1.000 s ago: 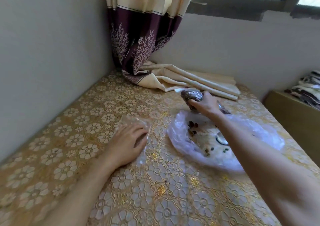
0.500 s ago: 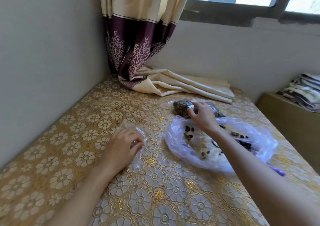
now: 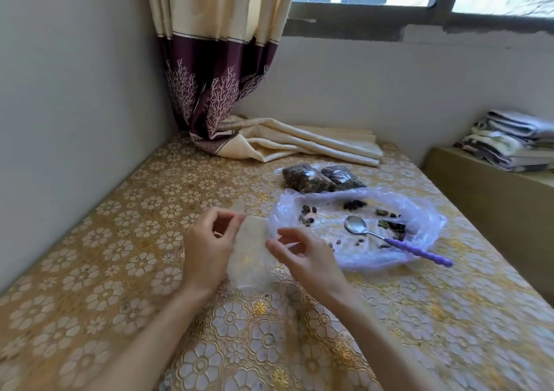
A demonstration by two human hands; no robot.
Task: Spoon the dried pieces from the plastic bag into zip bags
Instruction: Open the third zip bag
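Left hand: at 9 o'clock of the empty zip bag; forearm enters from 7 o'clock; thumb and forefinger curl and pinch the bag's upper left edge.
Right hand: at 3 o'clock of the zip bag; forearm enters from 5 o'clock; fingers loosely curled and spread; whether they touch the bag cannot be told.
Plastic bag: spread flat on the tablecloth, at 2 o'clock of the hands.
Dried pieces: few, scattered on the plastic bag.
Spoon: lies on the plastic bag, bowl up, purple handle toward 4 o'clock.
Filled zip bags: two, at 12 o'clock of the plastic bag, touching it.
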